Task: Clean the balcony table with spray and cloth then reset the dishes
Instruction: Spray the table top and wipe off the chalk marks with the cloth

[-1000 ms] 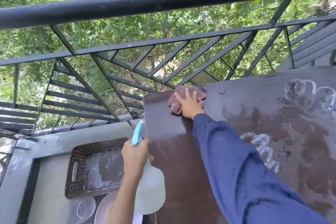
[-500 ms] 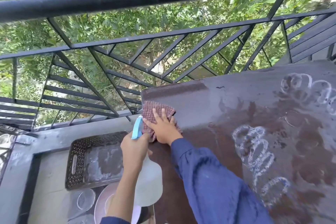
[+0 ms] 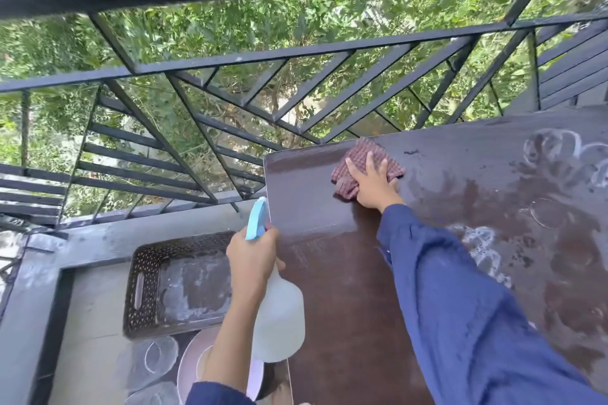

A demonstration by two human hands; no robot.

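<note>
The right hand (image 3: 373, 186) presses a red checked cloth (image 3: 365, 163) flat on the wet brown worktop (image 3: 345, 273) near its far left corner, fingers spread. The left hand (image 3: 251, 261) grips a spray bottle (image 3: 279, 316), fingers wrapped around its neck. Plates, perhaps, lie on the floor below (image 3: 194, 368).

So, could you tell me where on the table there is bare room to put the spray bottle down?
The table is bare and wiped along its left edge, between the spray bottle and the blue sleeve. The far left corner beside the cloth is free too. Right of the sleeve it is bare but streaked with foam. The floor is crowded: tray, plate.
</note>
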